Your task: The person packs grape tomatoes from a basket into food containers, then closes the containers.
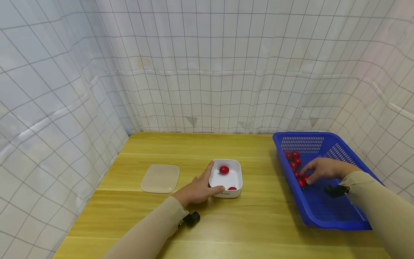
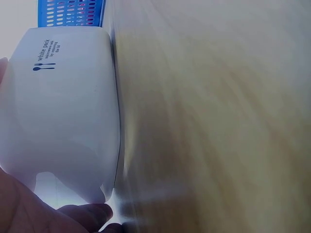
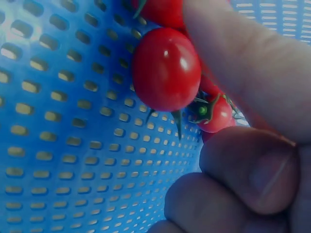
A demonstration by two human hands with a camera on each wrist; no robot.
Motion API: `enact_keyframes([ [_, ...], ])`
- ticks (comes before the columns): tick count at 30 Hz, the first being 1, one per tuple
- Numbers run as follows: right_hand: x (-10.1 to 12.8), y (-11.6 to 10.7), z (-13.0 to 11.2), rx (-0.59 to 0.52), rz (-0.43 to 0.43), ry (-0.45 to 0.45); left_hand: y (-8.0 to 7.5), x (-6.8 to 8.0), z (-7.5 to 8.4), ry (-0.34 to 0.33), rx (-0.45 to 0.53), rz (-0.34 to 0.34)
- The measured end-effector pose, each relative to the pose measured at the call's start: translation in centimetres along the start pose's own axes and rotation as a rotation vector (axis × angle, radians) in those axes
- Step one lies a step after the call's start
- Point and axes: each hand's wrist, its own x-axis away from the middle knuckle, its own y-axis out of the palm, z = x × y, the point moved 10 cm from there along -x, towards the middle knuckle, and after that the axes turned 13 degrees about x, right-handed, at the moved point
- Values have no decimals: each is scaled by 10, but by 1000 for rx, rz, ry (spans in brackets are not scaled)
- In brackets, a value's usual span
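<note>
My left hand (image 1: 198, 187) grips the left side of a small white food container (image 1: 226, 194), its thumb along the near rim. Printed lettering and a fork-and-spoon mark show on the container's side in the left wrist view. Inside lie a cherry tomato (image 1: 224, 169) and a second tomato (image 1: 232, 188), partly hidden by the near wall. At the right, my right hand (image 1: 326, 168) reaches into a blue plastic basket (image 1: 310, 219), thumb and forefinger right at a cluster of cherry tomatoes (image 3: 166, 69). I cannot tell whether they pinch one.
A translucent square lid (image 1: 160, 178) lies flat on the wooden table (image 1: 258, 223), left of the container. The basket's raised perforated walls surround the right hand. White curtains with a grid pattern (image 1: 207, 72) hang behind the table and on both sides.
</note>
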Motion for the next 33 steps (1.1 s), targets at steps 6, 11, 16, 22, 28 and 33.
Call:
enact_keyframes([
  [6,0,0,3,22,-3,18,1,0,0,1,-6,-4],
  [11,3,-2,8,66,18,25,1,-1,-1,4,-7,-3],
  [16,3,-1,16,69,18,41,0,-1,-1,1,-2,0],
  [22,0,0,14,66,30,36,0,-1,-1,3,-2,2],
  [28,-1,3,12,51,25,23,0,-1,-1,6,4,3],
  [33,0,1,15,84,39,36,0,0,0,9,6,4],
])
